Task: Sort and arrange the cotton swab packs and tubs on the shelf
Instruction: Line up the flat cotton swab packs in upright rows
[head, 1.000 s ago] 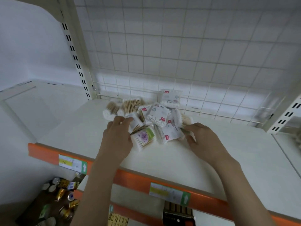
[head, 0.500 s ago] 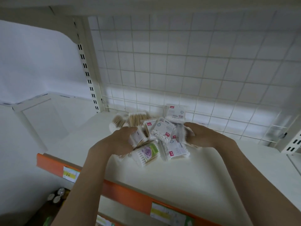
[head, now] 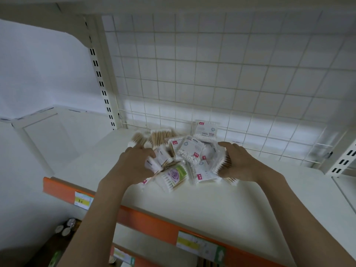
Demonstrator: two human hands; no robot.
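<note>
A jumbled heap of cotton swab packs point(head: 189, 149) lies mid-shelf on the white shelf point(head: 231, 193). One pack with a green and purple label point(head: 174, 175) lies at the heap's front. Another white pack point(head: 206, 129) leans on the wire grid behind. My left hand point(head: 133, 164) grips the heap's left side, fingers curled round a pack with white ends point(head: 156, 163). On the right side my right hand point(head: 238, 163) cups the pile, fingers curled round a clear pack of wooden swabs point(head: 221, 160).
A wire grid back panel point(head: 212, 74) closes the shelf behind. A slotted upright point(head: 100, 78) stands at the left, another point(head: 344, 160) at the right. The orange front rail point(head: 154, 224) carries price labels. Cans point(head: 66, 227) sit on a lower level at bottom left.
Both hands have moved in from the front of the heap and closed on its left and right sides, squeezing the packs together. The camera has tilted upward.
</note>
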